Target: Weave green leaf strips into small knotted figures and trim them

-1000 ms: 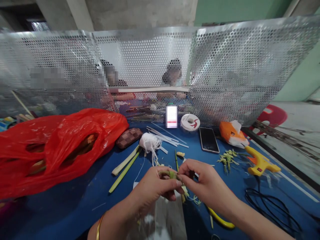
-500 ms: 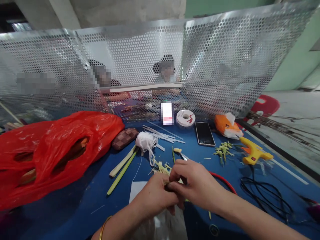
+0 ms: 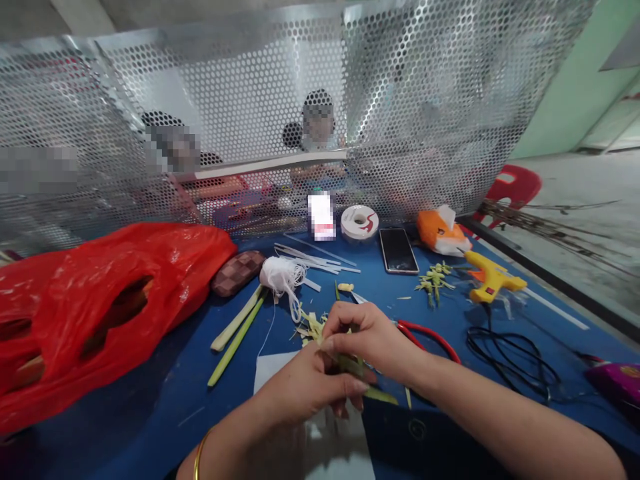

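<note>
Green strip (image 3: 351, 365) is my main item: up between the two hands, above a white sheet (image 3: 267, 368) on the blue desk (image 3: 165, 407). Left hand (image 3: 315, 383) is clamped on it, thumb on the near side, fingers curled under. Right hand (image 3: 365, 337) comes in against the left one, thumb and forefinger brought together; they seem to pinch the same strip, but knuckles cover the contact from my camera. Hands are touching or nearly so. Flat green piece (image 3: 383, 395) shows just right of the left fingertips. Gold bangle (image 3: 199, 457) on left wrist.

Just beyond the hands I get pale green shavings (image 3: 311, 327). Red-handled tool (image 3: 443, 337) sits beside the right forearm, partly hidden by it. Left of the hands: two green stalks (image 3: 235, 347) side by side, far ends at the white thread bundle (image 3: 280, 275); next to that, checkered pouch (image 3: 235, 273), then red plastic bag (image 3: 125, 267).

Farther out, I log translucent strips (image 3: 325, 261), white tape roll (image 3: 360, 223), dark-screened phone (image 3: 399, 251), orange tissue pack (image 3: 440, 233). Right side: green sprig pile (image 3: 435, 280), yellow glue gun (image 3: 493, 277), black cord (image 3: 515, 363) coiled below it, purple packet (image 3: 617, 383) at the edge. Perforated metal screen (image 3: 260, 87) stands behind everything; people visible through it.
</note>
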Available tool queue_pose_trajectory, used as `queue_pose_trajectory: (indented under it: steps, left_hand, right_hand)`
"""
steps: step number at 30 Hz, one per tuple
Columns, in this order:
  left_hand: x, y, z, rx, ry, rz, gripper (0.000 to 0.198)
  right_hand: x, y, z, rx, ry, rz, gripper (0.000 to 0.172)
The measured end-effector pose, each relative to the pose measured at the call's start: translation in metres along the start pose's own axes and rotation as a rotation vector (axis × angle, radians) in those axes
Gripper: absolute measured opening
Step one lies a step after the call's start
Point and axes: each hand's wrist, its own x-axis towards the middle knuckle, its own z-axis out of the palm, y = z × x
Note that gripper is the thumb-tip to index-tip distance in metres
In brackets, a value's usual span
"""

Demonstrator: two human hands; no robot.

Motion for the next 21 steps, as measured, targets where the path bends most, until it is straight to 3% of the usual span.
queue_pose_trajectory:
  steps: [7, 12, 15, 21]
  left_hand:
    - [-0.008, 0.003, -0.005, -0.053, 0.027, -0.015, 0.064]
    - [-0.006, 0.001, 0.001, -0.014, -0.01, -0.025, 0.059]
    - [-0.003, -0.003, 0.006, 0.001, -0.041, -0.051, 0.053]
    - [-0.001, -0.004, 0.003, -0.135, 0.052, -0.031, 0.052]
  right_hand:
    - [-0.001, -0.001, 0.002, 0.143, 0.043, 0.167, 0.01]
    - [-0.002, 0.0, 0.002, 0.315, -0.039, 0.256, 0.01]
    - [-0.003, 0.002, 0.004, 0.286, -0.035, 0.202, 0.008]
    - [0.0, 0.003, 0.001, 0.325, 0.015, 0.206, 0.016]
